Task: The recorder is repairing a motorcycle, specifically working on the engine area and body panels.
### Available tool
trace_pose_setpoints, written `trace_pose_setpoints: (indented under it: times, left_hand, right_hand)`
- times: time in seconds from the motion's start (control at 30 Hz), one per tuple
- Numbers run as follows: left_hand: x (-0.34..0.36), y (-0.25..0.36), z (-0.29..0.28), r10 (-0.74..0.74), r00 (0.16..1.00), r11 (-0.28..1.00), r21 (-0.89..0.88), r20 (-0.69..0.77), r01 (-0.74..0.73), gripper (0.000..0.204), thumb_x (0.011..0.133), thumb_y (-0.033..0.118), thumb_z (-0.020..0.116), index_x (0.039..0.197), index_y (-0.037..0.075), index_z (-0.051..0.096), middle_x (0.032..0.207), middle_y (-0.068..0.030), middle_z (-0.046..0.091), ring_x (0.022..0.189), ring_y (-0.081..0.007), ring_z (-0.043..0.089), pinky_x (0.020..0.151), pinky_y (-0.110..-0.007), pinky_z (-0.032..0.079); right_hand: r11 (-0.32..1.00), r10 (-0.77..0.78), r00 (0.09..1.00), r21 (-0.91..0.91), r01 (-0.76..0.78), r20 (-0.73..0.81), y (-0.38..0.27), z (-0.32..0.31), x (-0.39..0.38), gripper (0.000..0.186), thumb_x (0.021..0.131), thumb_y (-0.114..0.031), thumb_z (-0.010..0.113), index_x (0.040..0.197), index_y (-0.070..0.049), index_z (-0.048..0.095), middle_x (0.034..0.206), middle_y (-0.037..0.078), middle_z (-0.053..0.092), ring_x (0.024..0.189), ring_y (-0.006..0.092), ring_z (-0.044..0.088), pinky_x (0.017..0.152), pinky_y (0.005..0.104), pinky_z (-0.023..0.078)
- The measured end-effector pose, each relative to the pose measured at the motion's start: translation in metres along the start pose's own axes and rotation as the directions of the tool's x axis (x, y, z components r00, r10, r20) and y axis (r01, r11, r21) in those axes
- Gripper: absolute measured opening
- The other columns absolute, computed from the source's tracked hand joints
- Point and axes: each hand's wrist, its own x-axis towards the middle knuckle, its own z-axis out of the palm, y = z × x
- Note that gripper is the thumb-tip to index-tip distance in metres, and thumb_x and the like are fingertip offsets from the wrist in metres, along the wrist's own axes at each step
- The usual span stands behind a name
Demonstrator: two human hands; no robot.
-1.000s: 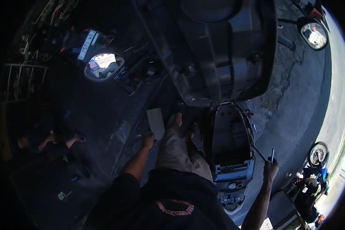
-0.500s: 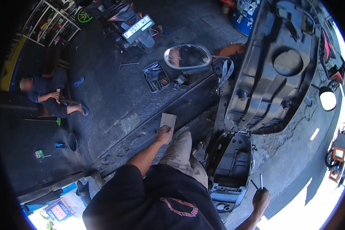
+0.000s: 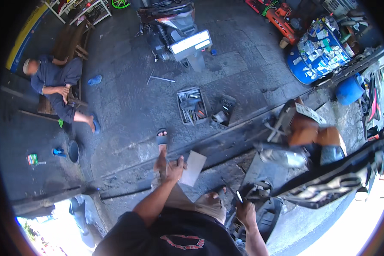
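Card [image 3: 195,168] in left hand [image 3: 174,169], edge pinched by fingers; metal tool [image 3: 239,196] farther right, gripped in right hand [image 3: 246,213], fingers curled around it; scooter [image 3: 269,211] with raised seat [image 3: 328,181] just beside; well beyond, toolbox [image 3: 196,122] on dark floor [image 3: 128,98].

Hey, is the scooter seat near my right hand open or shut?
Open. The seat, though blurred, is tipped up with its ribbed underside showing, and the compartment lies uncovered beside your right hand.

Smooth matt card [image 3: 195,170], smooth pale rod [image 3: 239,196], matt cloth shirt [image 3: 151,234], cloth trousers [image 3: 181,199], rough dull floor [image 3: 132,106], metal wrench [image 3: 163,79], glossy drum [image 3: 302,71] covered in paper scraps [image 3: 322,48]
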Motion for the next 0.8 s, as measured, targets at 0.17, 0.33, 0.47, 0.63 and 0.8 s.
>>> trace_pose_setpoints:
  times: [0.17,0.33,0.47,0.63,0.8]
  left_hand:
    - [0.130,-0.057,-0.021,-0.210,0.958,0.976,0.092,0.197,0.195,0.054,0.096,0.052,0.053,0.071,0.009,0.074,0.076,-0.0102,0.073,0.072,-0.0287,0.070,0.072,-0.041,0.053]
    - [0.261,-0.159,0.002,-0.331,0.928,0.934,0.202,0.173,0.296,0.047,0.094,0.046,0.060,0.079,0.003,0.072,0.078,-0.0187,0.071,0.078,-0.0316,0.071,0.074,-0.043,0.053]
    - [0.298,-0.226,0.021,-0.345,0.909,0.939,0.084,0.233,0.334,0.037,0.094,0.038,0.062,0.092,0.002,0.069,0.086,-0.0214,0.071,0.085,-0.0360,0.071,0.074,-0.044,0.053]
    - [0.292,-0.226,0.039,-0.413,0.784,0.889,0.017,0.463,0.458,0.028,0.098,0.026,0.061,0.106,-0.001,0.065,0.089,-0.0119,0.071,0.083,-0.0195,0.069,0.078,-0.034,0.054]
    - [0.302,-0.201,0.050,-0.414,0.754,0.881,0.017,0.510,0.472,0.027,0.099,0.021,0.060,0.110,-0.003,0.063,0.093,-0.0103,0.070,0.084,-0.0161,0.067,0.079,-0.031,0.054]
  right_hand:
    - [0.918,0.184,0.983,0.358,-0.169,-0.009,-0.081,0.123,0.177,0.036,0.095,-0.025,0.056,0.116,0.004,0.064,0.081,0.021,0.071,0.077,0.0360,0.071,0.067,0.0463,0.052]
    - [0.364,0.382,0.845,0.779,-0.511,0.375,-0.122,0.276,0.383,0.032,0.096,-0.027,0.064,0.107,0.003,0.067,0.078,0.003,0.057,0.070,0.0139,0.058,0.066,0.0276,0.048]
    - [0.095,0.381,0.788,0.827,-0.554,0.484,-0.116,0.394,0.540,0.025,0.096,-0.026,0.064,0.106,-0.002,0.067,0.079,0.001,0.053,0.067,0.0130,0.056,0.067,0.0280,0.051]
    - [-0.039,0.317,0.757,0.805,-0.592,0.572,-0.066,0.496,0.652,0.024,0.097,-0.024,0.062,0.112,-0.005,0.066,0.084,0.003,0.059,0.075,0.0171,0.061,0.072,0.0330,0.054]
    - [0.346,0.454,0.795,0.743,-0.573,0.402,-0.016,0.515,0.656,0.034,0.092,-0.029,0.065,0.105,0.002,0.068,0.088,0.015,0.071,0.078,0.0265,0.070,0.073,0.0392,0.057]
